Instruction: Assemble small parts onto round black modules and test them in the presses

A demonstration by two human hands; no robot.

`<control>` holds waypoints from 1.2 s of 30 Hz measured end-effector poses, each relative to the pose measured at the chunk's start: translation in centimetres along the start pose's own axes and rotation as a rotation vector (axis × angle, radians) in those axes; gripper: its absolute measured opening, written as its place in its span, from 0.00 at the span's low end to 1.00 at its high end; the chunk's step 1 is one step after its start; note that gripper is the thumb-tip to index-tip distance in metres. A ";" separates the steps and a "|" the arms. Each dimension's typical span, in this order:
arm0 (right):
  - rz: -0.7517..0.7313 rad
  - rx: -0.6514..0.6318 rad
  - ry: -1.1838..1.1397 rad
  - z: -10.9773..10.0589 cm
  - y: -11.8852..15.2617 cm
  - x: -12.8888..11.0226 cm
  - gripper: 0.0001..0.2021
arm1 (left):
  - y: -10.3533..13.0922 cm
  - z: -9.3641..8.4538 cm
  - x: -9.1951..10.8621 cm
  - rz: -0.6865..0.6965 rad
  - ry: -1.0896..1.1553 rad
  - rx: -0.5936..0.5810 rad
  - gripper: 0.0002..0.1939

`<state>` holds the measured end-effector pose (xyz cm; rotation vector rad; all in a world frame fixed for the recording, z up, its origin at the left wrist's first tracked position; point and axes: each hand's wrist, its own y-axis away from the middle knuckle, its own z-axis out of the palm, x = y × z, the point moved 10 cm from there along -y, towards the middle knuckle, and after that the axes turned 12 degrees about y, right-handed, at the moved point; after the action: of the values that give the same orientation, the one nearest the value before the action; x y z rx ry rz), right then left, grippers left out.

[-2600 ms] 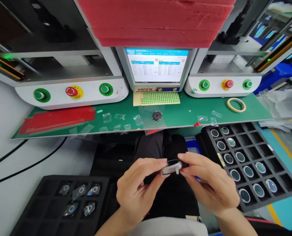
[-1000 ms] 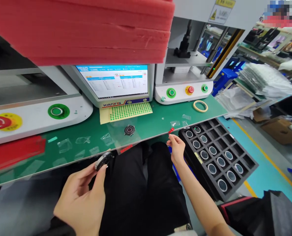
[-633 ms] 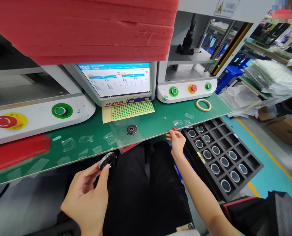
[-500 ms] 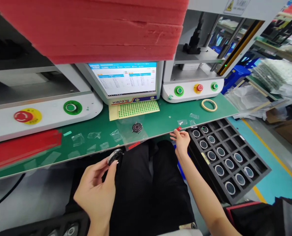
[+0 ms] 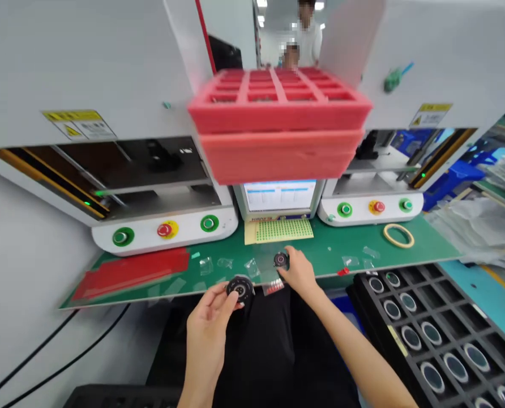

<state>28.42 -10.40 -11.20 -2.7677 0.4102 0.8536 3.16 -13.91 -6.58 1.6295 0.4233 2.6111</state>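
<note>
My left hand [image 5: 212,314] pinches a round black watch-like part [image 5: 240,289] between thumb and fingers, just off the front edge of the bench. Its dark underside with a central ring faces up. A second round part [image 5: 280,259] sits on clear film on the green bench, and the thumb and fingers of my right hand [image 5: 297,271] close around its right side. Just below it, a strip of small red and silver tabs [image 5: 273,287] lies at the bench edge.
A black tray [image 5: 443,303] with several round parts stands at the right. Behind are a monitor [image 5: 279,196], a sheet of green dots [image 5: 284,229], a tape ring [image 5: 398,235] and two machines. Red foam trays [image 5: 278,156] hang over the screen. A person [image 5: 309,42] is in the background.
My right hand has left the small red piece at the bench edge and moved left to the round part on the film. The view has tilted up, and the left hand's part now faces up more.
</note>
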 end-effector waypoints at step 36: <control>-0.929 -0.186 0.336 -3.4 -3.7 -14.9 0.13 | -2.4 11.5 19.0 0.444 -0.328 -0.367 0.21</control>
<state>19.55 -4.90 0.62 -2.7589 -0.8929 0.1967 4.57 -5.88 14.20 2.1354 -0.4533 2.3978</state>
